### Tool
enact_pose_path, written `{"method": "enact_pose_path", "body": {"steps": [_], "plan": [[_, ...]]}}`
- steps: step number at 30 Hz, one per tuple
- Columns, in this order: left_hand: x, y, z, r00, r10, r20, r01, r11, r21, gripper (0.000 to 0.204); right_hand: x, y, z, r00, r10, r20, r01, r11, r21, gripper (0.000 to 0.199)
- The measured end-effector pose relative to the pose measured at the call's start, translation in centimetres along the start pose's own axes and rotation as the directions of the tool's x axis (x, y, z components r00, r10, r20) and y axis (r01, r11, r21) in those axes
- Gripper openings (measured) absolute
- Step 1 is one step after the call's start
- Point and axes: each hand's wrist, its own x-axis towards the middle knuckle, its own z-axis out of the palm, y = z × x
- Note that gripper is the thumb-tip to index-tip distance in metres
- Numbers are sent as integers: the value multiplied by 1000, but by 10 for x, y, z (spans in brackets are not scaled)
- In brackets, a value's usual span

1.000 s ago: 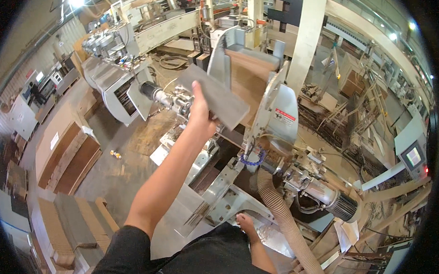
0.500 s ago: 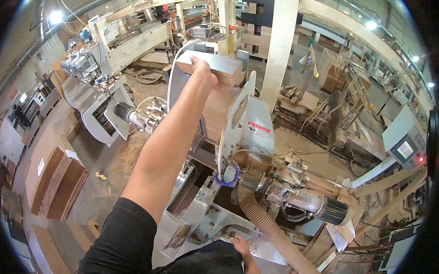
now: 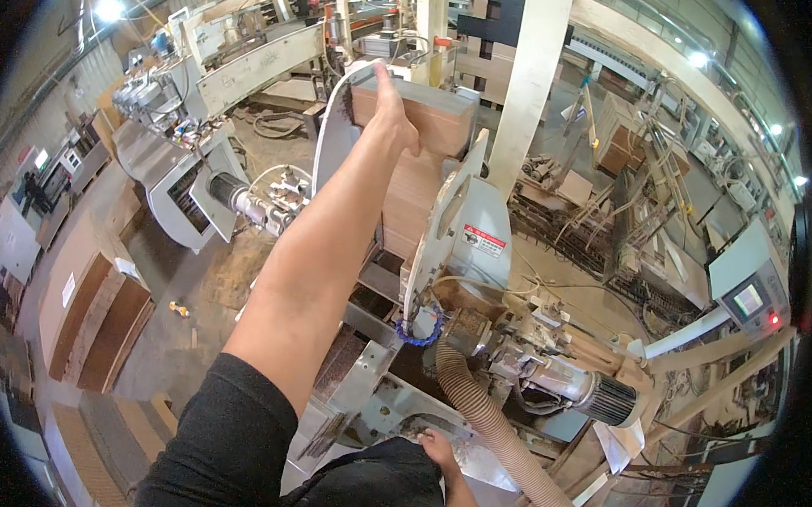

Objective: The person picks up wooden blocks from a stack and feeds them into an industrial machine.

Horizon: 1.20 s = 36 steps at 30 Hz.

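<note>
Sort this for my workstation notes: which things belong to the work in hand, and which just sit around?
In hand: left hand on the wood panel; panel stack; saw guard; right hand on the machine frame.
Around: dust hose; motor; control screen; floor boards.

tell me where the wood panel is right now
In the head view the wood panel is at upper centre, under the left hand, on the stack beside the white saw guard.
</note>
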Motion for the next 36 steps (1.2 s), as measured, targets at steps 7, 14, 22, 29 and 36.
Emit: {"method": "enact_pose_path", "body": {"steps": [7, 14, 22, 29, 36], "plan": [[-19, -1, -146, 928, 116, 355, -318, 745, 586, 88, 1, -49, -1, 967, -252, 47, 256, 931, -260, 45], [-150, 0, -335, 947, 318, 41, -300, 835, 461, 59, 7, -199, 15, 708, -706, -17, 666, 675, -317, 46], [-335, -142, -580, 648, 357, -673, -383, 916, 118, 71, 100, -343, 60, 732, -680, 52, 493, 475, -729, 61], [-442, -438, -607, 518, -252, -818, -206, 891, -405, 90, 102, -360, 79, 868, -433, 243, 408, 344, -846, 17], [-400, -421, -520, 690, -89, -719, -159, 949, -271, 80, 18, -387, 55, 697, -577, 425, 707, 649, -280, 24]]}}
